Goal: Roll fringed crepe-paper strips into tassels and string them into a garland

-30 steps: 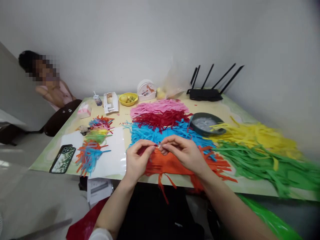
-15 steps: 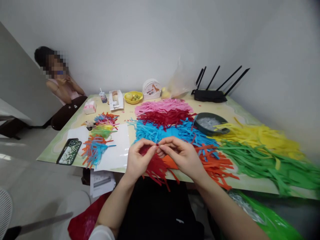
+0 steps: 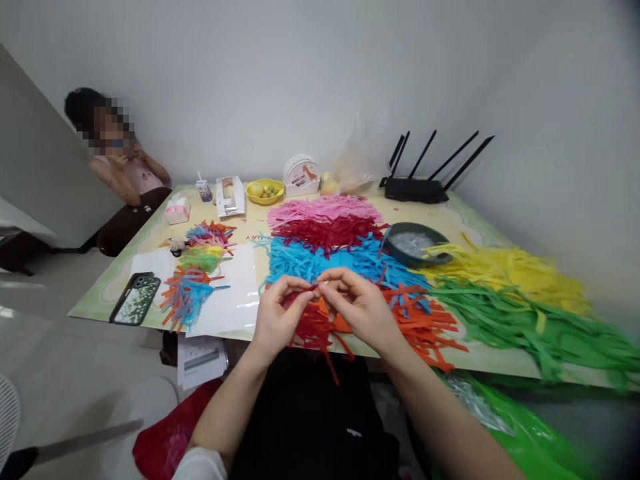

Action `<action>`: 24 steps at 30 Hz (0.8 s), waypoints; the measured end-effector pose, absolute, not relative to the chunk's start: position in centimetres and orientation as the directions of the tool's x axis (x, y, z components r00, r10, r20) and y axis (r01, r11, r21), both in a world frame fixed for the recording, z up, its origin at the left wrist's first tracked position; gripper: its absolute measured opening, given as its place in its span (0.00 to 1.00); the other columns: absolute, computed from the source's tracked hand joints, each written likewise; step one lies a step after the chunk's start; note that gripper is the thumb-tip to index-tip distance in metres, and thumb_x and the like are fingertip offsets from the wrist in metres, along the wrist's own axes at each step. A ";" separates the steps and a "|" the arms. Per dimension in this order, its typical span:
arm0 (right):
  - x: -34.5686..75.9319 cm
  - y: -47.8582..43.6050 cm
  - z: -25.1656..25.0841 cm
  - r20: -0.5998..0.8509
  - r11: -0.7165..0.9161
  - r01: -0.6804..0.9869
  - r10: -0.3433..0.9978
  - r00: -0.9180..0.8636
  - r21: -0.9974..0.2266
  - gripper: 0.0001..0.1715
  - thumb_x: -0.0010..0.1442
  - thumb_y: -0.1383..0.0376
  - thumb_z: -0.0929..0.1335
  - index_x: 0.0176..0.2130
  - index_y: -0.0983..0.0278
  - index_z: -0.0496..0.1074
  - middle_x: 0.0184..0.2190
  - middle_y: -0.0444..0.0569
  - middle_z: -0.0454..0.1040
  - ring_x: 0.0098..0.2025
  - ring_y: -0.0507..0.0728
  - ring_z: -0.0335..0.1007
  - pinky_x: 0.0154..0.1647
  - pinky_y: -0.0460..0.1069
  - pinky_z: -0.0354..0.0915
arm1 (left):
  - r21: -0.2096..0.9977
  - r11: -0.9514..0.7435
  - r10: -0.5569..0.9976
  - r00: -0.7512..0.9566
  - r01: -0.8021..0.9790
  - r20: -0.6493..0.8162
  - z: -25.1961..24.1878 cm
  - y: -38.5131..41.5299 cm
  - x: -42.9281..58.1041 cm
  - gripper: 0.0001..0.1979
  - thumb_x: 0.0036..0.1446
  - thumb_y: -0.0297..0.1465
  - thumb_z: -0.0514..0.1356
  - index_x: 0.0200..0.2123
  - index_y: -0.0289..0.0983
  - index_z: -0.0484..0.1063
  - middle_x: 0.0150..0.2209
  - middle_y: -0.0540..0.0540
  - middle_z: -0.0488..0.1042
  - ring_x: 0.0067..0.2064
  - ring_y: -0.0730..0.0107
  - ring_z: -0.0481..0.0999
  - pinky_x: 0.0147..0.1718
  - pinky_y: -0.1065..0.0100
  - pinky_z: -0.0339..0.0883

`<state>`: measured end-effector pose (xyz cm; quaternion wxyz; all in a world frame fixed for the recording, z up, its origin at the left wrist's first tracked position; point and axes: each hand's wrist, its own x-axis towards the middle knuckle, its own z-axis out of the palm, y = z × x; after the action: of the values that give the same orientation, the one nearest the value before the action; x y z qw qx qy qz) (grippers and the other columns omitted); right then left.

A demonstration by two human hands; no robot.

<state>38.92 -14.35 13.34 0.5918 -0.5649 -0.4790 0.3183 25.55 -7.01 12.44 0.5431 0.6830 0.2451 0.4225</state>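
My left hand point(image 3: 277, 317) and my right hand point(image 3: 363, 310) meet fingertip to fingertip over the table's near edge. Both pinch the top of a bunch of dark red paper strips point(image 3: 313, 330), which hangs down between them past the edge. Under the hands lies a heap of orange strips point(image 3: 425, 323). Behind it lie blue strips point(image 3: 320, 260), dark red strips point(image 3: 325, 231) and pink strips point(image 3: 323, 208).
Green strips point(image 3: 520, 327) and yellow strips point(image 3: 505, 267) cover the table's right side. A dark bowl point(image 3: 413, 243), a black router point(image 3: 415, 188), a phone point(image 3: 135, 299), white sheets point(image 3: 227, 297) bearing finished coloured bundles point(image 3: 190, 293), and a yellow bowl point(image 3: 265, 191) are there. A person sits at the far left.
The camera view swung slightly. My hands stayed pinched together, and the red strip bunch now hangs below them where orange strips showed a second ago.
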 end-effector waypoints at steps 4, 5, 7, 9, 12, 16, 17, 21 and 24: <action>38.7 -14.2 13.2 0.171 0.150 0.094 0.946 0.275 -0.984 0.15 0.60 0.54 0.68 0.37 0.64 0.69 0.16 0.34 0.58 0.14 0.46 0.55 0.16 0.43 0.53 | 0.955 -0.270 0.839 0.457 -0.125 0.297 12.1 -7.4 25.4 0.02 0.56 0.28 0.63 0.32 0.35 0.74 0.31 0.47 0.80 0.34 0.70 0.81 0.36 0.72 0.73; 38.7 -14.2 13.2 0.173 0.154 0.090 0.947 0.272 -0.984 0.16 0.59 0.54 0.69 0.38 0.65 0.70 0.15 0.34 0.58 0.15 0.46 0.54 0.16 0.43 0.52 | 0.958 -0.254 0.849 0.444 -0.133 0.286 12.1 -7.5 25.4 0.02 0.55 0.28 0.64 0.32 0.35 0.74 0.30 0.47 0.80 0.34 0.69 0.82 0.35 0.72 0.73; 38.8 -14.2 13.3 0.176 0.155 0.095 0.943 0.282 -0.983 0.17 0.58 0.53 0.69 0.39 0.65 0.71 0.15 0.35 0.58 0.15 0.47 0.54 0.17 0.43 0.52 | 0.968 -0.189 0.862 0.444 -0.167 0.244 12.1 -7.8 25.4 0.03 0.53 0.28 0.65 0.32 0.35 0.74 0.29 0.48 0.80 0.33 0.68 0.82 0.34 0.72 0.74; 38.9 -14.4 13.6 0.180 0.152 0.114 0.937 0.300 -0.982 0.17 0.57 0.53 0.70 0.38 0.65 0.72 0.16 0.36 0.60 0.16 0.47 0.55 0.17 0.44 0.52 | 0.972 -0.113 0.864 0.464 -0.204 0.197 11.9 -8.0 25.5 0.05 0.53 0.29 0.65 0.32 0.35 0.73 0.28 0.48 0.81 0.31 0.67 0.82 0.33 0.72 0.74; 39.0 -14.7 14.1 0.201 0.159 0.154 0.927 0.317 -0.975 0.16 0.57 0.54 0.70 0.34 0.65 0.72 0.15 0.37 0.60 0.16 0.47 0.53 0.17 0.44 0.51 | 0.966 -0.056 0.864 0.473 -0.252 0.174 11.7 -8.1 25.6 0.07 0.53 0.31 0.66 0.32 0.35 0.72 0.28 0.47 0.81 0.30 0.67 0.82 0.32 0.71 0.75; 38.9 -14.8 14.1 0.211 0.170 0.142 0.907 0.363 -0.975 0.16 0.58 0.54 0.69 0.35 0.65 0.71 0.14 0.35 0.57 0.15 0.47 0.51 0.16 0.44 0.49 | 0.949 -0.029 0.842 0.505 -0.313 0.192 11.7 -7.9 25.4 0.11 0.50 0.31 0.69 0.37 0.36 0.72 0.37 0.44 0.82 0.39 0.65 0.83 0.38 0.69 0.76; 38.9 -14.7 13.9 0.209 0.169 0.136 0.903 0.375 -0.976 0.16 0.58 0.53 0.69 0.35 0.65 0.71 0.14 0.35 0.57 0.15 0.47 0.51 0.16 0.44 0.49 | 0.950 -0.022 0.831 0.523 -0.310 0.190 11.7 -7.9 25.3 0.11 0.50 0.31 0.68 0.36 0.36 0.73 0.36 0.44 0.82 0.38 0.66 0.83 0.38 0.70 0.75; 38.4 -14.6 13.5 0.206 0.167 0.135 0.906 0.370 -0.977 0.18 0.57 0.52 0.69 0.35 0.64 0.70 0.15 0.35 0.57 0.15 0.47 0.52 0.16 0.44 0.50 | 0.962 -0.033 0.836 0.520 -0.269 0.174 11.6 -7.8 25.1 0.06 0.54 0.32 0.65 0.31 0.35 0.73 0.28 0.47 0.80 0.30 0.71 0.81 0.35 0.70 0.74; 38.3 -14.5 13.6 0.206 0.162 0.157 0.922 0.329 -0.974 0.18 0.57 0.51 0.70 0.35 0.64 0.71 0.16 0.36 0.58 0.16 0.47 0.54 0.17 0.44 0.52 | 0.962 -0.056 0.850 0.492 -0.268 0.186 11.4 -7.8 25.0 0.06 0.54 0.32 0.65 0.31 0.35 0.73 0.29 0.47 0.80 0.32 0.69 0.81 0.36 0.69 0.74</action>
<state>38.32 -14.54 13.60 0.5916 -0.5607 -0.4807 0.3232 25.02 -7.77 11.43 0.6397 0.5804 0.2508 0.4370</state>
